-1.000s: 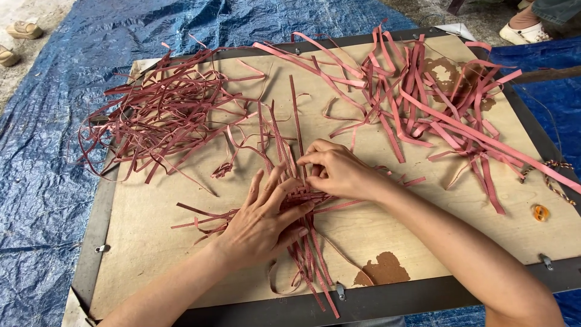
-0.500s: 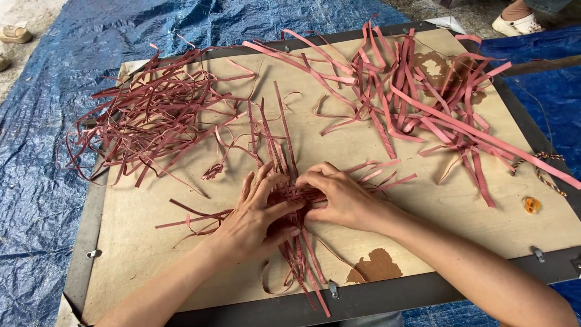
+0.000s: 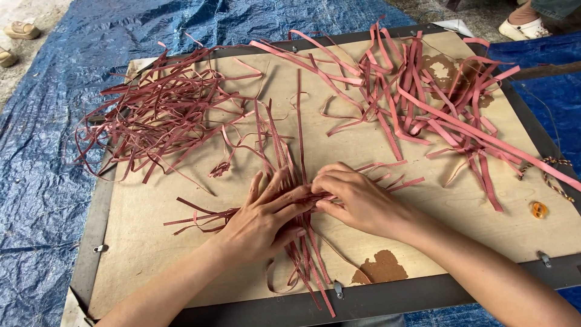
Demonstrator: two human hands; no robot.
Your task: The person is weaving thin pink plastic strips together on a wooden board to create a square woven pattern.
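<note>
The left hand (image 3: 263, 218) and right hand (image 3: 357, 200) cover the crossing of the reddish strips (image 3: 299, 181) beneath them, both forearms run off the bottom edge, and a shoe (image 3: 520, 27) is cut off at the top, perhaps another person's.

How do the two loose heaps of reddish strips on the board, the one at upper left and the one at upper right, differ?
The left heap is made of thin, darker maroon strips, tangled tightly; the right heap has wider, paler pink strips, lying looser. Strips of the right heap run past the board's right edge, while the left heap spills over its left edge onto the blue tarp. Both lie untouched, apart from the hands.
</note>
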